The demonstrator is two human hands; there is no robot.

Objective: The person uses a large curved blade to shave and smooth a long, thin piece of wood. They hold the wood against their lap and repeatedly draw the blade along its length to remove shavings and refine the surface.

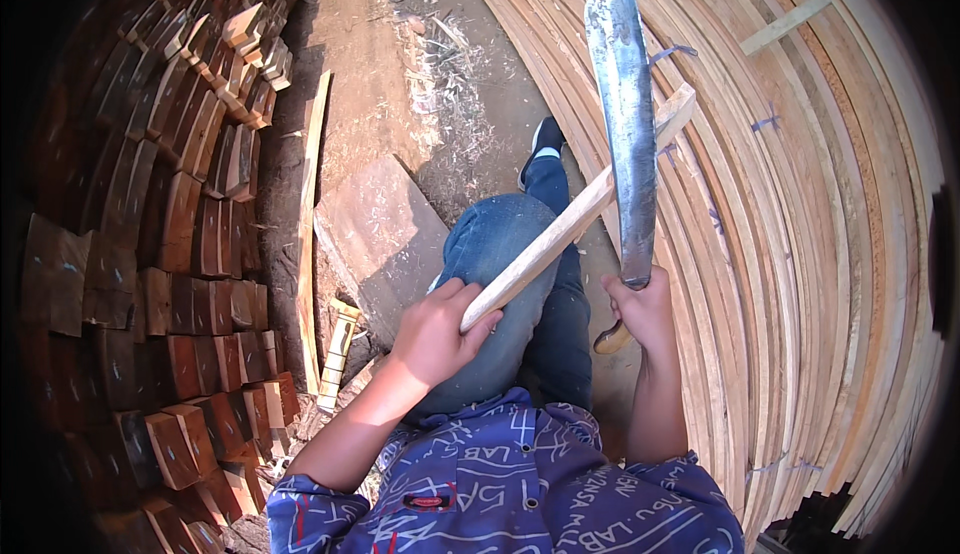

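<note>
My left hand (pixel 440 339) is closed around the near end of a pale wooden stick (pixel 545 246), which slants up and to the right across my knee. In my right hand (pixel 645 309) is the handle of a machete (pixel 625 124), its broad, worn blade pointing up and away from me. The curved wooden butt of the handle shows below my fist. The blade passes in front of the stick near its far end; I cannot tell whether the two touch.
Stacked brown wood blocks (pixel 195 284) rise on the left. Long pale planks (pixel 790 244) fill the right side. A flat board (pixel 375 224), a narrow wood strip (pixel 313 224) and a yellow object (pixel 340 349) lie left of my leg. Wood shavings (pixel 440 64) litter the ground ahead.
</note>
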